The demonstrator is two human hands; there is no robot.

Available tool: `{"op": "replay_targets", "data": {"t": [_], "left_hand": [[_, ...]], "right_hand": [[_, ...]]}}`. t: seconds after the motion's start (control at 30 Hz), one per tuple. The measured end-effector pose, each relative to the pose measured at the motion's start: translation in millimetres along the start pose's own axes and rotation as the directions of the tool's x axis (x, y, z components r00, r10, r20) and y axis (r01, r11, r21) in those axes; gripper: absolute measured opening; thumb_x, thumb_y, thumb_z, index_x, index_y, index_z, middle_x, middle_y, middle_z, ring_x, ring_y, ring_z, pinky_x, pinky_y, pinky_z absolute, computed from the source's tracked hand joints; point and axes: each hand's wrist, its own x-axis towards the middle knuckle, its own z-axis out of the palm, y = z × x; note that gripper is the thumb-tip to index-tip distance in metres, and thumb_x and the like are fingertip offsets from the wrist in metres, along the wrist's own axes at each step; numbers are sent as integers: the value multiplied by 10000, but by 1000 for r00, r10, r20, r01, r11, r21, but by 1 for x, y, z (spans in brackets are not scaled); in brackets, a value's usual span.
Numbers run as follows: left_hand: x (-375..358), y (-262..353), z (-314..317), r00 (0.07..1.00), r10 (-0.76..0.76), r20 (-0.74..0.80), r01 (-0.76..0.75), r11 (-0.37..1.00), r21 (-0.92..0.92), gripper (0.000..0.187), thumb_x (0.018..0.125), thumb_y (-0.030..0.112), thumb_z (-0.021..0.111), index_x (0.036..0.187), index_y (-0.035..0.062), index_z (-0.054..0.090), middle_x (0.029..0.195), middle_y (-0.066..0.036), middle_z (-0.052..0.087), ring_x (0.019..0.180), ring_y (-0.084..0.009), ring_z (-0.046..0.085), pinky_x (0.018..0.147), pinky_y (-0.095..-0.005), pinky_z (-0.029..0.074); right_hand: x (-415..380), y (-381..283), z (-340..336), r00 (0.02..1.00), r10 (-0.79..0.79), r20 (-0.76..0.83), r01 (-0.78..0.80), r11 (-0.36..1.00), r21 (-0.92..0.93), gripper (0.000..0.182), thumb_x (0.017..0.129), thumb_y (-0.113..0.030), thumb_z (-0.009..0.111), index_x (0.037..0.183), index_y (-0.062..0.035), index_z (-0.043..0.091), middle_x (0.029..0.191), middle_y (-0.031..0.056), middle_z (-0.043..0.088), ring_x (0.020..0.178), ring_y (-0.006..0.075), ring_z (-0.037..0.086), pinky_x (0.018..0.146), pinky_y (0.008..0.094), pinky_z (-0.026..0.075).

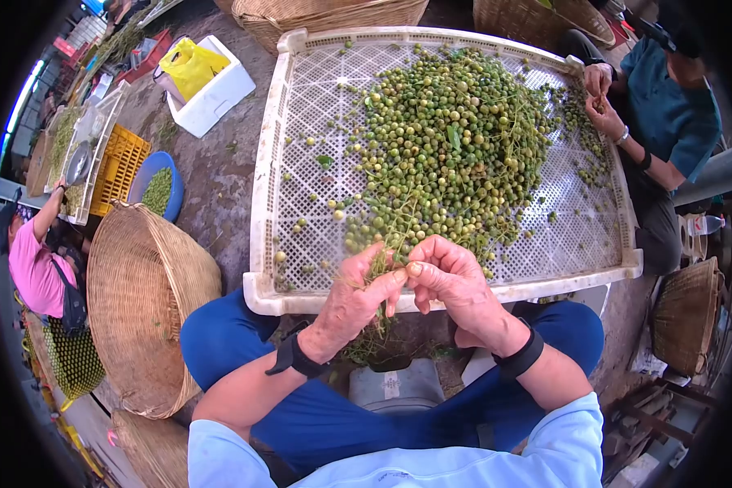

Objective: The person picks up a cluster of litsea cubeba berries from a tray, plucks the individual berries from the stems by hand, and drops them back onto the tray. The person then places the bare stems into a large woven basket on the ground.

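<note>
Over the near edge of a white perforated plastic tray (pixel 270 187), my left hand (pixel 346 305) is closed round a bunch of thin green stems (pixel 380 264). My right hand (pixel 457 293) pinches at the same bunch, its thumb and fingertips meeting close to my left thumb. What exactly lies between the right fingertips is too small to make out. Just beyond both hands spreads a large heap of small round green fruits (pixel 443 138), with stalks and a few leaves mixed in. Loose stems hang below my left hand.
Across the tray's right corner, another person's hands (pixel 602 102) work over fruits. A large wicker basket (pixel 142 301) stands left, near a blue basin (pixel 164 189) of green fruits and a yellow crate (pixel 122 167). A white foam box (pixel 211 102) holds a yellow bag. A person in pink (pixel 45 260) is far left.
</note>
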Motion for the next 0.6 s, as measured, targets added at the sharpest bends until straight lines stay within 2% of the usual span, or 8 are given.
{"op": "replay_targets", "data": {"t": [0.07,0.2,0.27,0.4,0.47,0.5,0.53,0.6], "left_hand": [[0,-4,2,997,80,-11,-81,993,-86,100,847,126,521,870,38,480,614,11,501,492,-52,469,417,-179,343],[-1,-5,1,997,72,-3,-71,977,-201,105,844,118,534,888,46,471,619,7,504,485,-54,463,419,-178,351],[-2,-3,3,999,41,-24,-47,940,-337,66,835,46,519,891,59,488,582,-23,502,447,-87,462,397,-194,374],[-3,0,1,1000,18,16,-10,915,-404,92,818,66,542,886,56,481,619,-5,504,476,-56,459,419,-184,367],[-1,0,-5,997,-59,42,73,849,-523,88,808,46,540,878,59,489,612,-1,503,460,-58,452,410,-187,368],[0,1,-4,999,-35,-10,28,916,-401,57,794,45,543,832,51,501,599,-1,495,459,-46,446,406,-191,355],[-1,1,-4,999,-34,-13,26,916,-401,57,794,45,543,832,51,501,599,-1,495,459,-46,446,406,-191,355],[-2,3,-1,994,89,-63,-79,985,155,43,784,49,542,775,42,501,587,8,481,462,-31,438,407,-195,341]], "right_hand": [[0,1,-1,999,32,17,-33,996,85,119,851,-147,565,850,-40,513,693,-3,533,510,46,497,446,199,437],[0,3,-3,994,75,84,-92,969,227,89,846,-122,566,864,-57,508,710,10,543,534,55,513,448,207,442],[0,4,-2,989,84,121,-117,945,305,91,848,-128,563,865,-60,505,704,12,538,533,56,506,446,208,441],[-1,8,-3,970,97,222,-202,828,523,110,866,-166,529,858,-63,493,678,11,514,514,54,468,438,216,441],[-3,7,-4,968,95,231,-204,834,512,121,872,-181,515,851,-65,488,667,8,503,500,54,452,422,213,432],[-3,6,-3,965,93,244,-207,841,501,135,877,-196,500,845,-66,483,655,5,493,485,53,435,405,211,422],[-3,4,-1,965,93,247,-209,840,500,135,877,-196,500,845,-66,483,655,5,493,485,53,435,405,211,422],[-5,0,6,985,170,42,-175,967,184,151,869,-206,500,796,-78,469,629,4,462,474,58,417,375,194,370]]}}
